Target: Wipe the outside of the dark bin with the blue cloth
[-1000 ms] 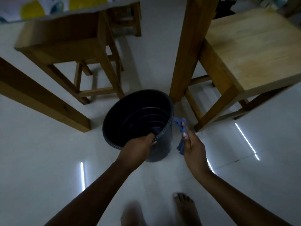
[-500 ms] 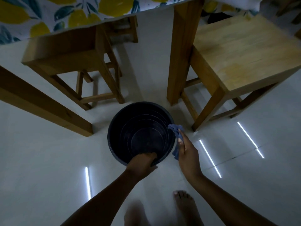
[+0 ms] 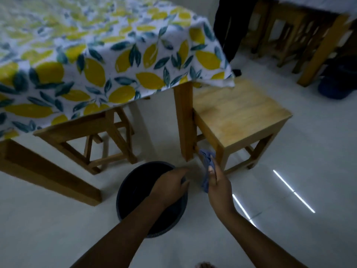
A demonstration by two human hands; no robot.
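The dark bin stands on the pale floor in front of me, seen from above. My left hand lies over its right rim and grips it, with the forearm crossing the bin's mouth. My right hand is just right of the bin, closed on the crumpled blue cloth, which sticks up above my fingers and hangs below them. A small gap separates the cloth from the bin's side.
A table with a lemon-print cloth spreads over the upper left; its wooden leg stands just beyond the bin. A wooden stool is at the right, another stool under the table. More stools and a blue object sit far right.
The view has lifted, so the tabletop fills the upper left. My left hand has slid along the rim to the bin's right side. My right hand with the cloth has come slightly off the bin.
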